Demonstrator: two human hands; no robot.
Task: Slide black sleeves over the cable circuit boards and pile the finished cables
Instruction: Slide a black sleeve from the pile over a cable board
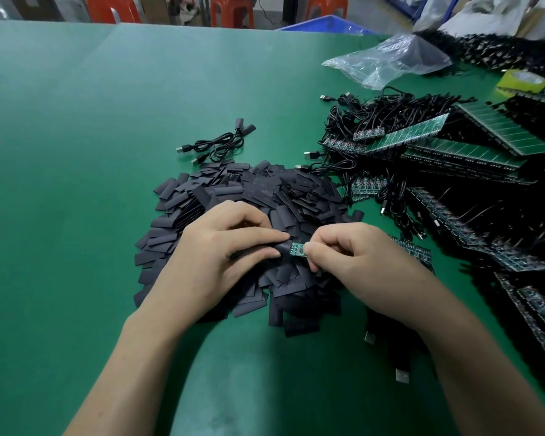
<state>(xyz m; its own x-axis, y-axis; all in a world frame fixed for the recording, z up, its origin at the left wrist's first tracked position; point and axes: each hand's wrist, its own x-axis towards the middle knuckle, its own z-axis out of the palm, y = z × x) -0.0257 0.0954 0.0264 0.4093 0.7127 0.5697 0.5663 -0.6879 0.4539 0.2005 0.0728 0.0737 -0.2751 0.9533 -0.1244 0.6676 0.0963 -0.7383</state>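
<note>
Over a big heap of flat black sleeves on the green table, my left hand pinches one black sleeve between thumb and forefinger. My right hand pinches a small green circuit board, whose left end meets the sleeve's mouth. The board's cable is hidden under my right hand. Beyond the heap lie two sleeved cables in a small pile with USB plugs.
At the right lies a tangle of black cables with bare circuit boards and green board panels. A clear plastic bag and a yellow-green tape roll sit at the back right. The green mat stretches to the left.
</note>
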